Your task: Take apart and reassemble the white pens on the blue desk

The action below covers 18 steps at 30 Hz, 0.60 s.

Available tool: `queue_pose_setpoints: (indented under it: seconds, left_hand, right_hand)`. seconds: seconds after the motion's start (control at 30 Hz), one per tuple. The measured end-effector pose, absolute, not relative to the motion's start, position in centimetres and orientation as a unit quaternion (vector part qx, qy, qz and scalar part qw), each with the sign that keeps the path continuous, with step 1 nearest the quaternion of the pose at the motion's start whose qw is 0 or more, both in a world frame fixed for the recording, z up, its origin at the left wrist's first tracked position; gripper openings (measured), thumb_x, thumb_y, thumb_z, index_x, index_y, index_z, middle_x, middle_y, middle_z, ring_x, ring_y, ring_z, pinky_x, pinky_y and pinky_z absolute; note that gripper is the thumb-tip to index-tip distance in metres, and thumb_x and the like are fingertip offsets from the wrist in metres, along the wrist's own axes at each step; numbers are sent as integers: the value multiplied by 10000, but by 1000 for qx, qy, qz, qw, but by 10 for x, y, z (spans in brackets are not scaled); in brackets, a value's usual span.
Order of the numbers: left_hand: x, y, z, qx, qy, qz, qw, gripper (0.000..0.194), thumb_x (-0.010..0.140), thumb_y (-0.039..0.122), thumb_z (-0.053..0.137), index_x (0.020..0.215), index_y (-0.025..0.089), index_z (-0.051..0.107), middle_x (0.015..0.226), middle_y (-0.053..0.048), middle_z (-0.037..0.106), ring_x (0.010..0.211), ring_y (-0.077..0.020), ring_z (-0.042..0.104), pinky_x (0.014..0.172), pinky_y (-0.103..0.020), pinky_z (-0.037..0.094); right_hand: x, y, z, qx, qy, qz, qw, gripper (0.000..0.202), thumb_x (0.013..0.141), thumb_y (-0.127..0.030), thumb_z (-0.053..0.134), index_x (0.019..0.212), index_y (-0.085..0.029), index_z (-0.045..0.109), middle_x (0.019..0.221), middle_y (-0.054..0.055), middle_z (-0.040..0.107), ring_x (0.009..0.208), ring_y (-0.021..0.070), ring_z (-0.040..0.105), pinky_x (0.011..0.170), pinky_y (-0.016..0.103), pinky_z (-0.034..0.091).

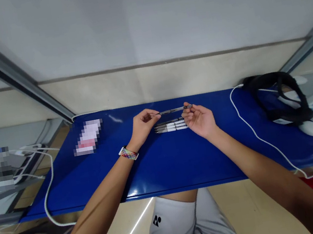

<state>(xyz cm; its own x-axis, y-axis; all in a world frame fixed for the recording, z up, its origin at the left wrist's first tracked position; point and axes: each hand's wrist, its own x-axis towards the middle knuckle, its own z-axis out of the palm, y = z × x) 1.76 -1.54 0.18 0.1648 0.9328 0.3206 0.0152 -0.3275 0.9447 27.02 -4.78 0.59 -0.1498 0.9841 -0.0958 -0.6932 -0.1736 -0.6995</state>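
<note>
A slim pen [173,110] with dark ends and a clear, greyish barrel is held level between my two hands. My left hand [145,124] pinches its left end with thumb and fingertips. At its right end, my right hand [199,119] grips it between thumb and index finger, palm turned up and the other fingers loosely curled. Just below the held pen, several white and dark pens [170,126] lie side by side on the blue tabletop [178,157], tips to the left. My right fingers cover their right ends.
To the left lies a blurred-out pale and pink item [88,137]. At the right sit a black strapped headset [280,99], a white rounded device [312,128] and a white cable [256,135]. A wall [153,81] stands behind the table, with metal frame posts [51,103] at both sides.
</note>
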Motion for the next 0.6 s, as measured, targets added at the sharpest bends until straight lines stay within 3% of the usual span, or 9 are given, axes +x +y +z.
queue_pose_setpoints:
  seconds: [0.23, 0.4, 0.6]
  left_hand:
    - [18, -14, -2, 626, 381, 517, 442, 281, 813, 422, 899, 939, 202, 779, 781, -18, 723, 694, -142, 623, 665, -287, 499]
    - [18, -14, -1, 625, 380, 517, 444, 266, 808, 401, 904, 933, 201, 781, 755, -9, 712, 675, -135, 610, 657, -280, 493]
    - [16, -14, -2, 628, 384, 517, 438, 275, 820, 420, 894, 949, 204, 781, 792, -20, 731, 707, -147, 636, 678, -291, 517]
  right_hand:
    - [270, -49, 6, -290, -261, 698, 600, 222, 861, -342, 677, 1029, -215, 750, 792, 31, 602, 712, 168, 532, 659, 307, 534]
    - [269, -48, 7, -286, -251, 701, 603, 152, 834, -252, 693, 975, -221, 742, 748, 18, 585, 671, 152, 508, 637, 283, 534]
    - [268, -47, 4, -287, -249, 701, 603, 188, 830, -292, 712, 999, -215, 741, 775, 20, 606, 691, 155, 526, 701, 304, 549]
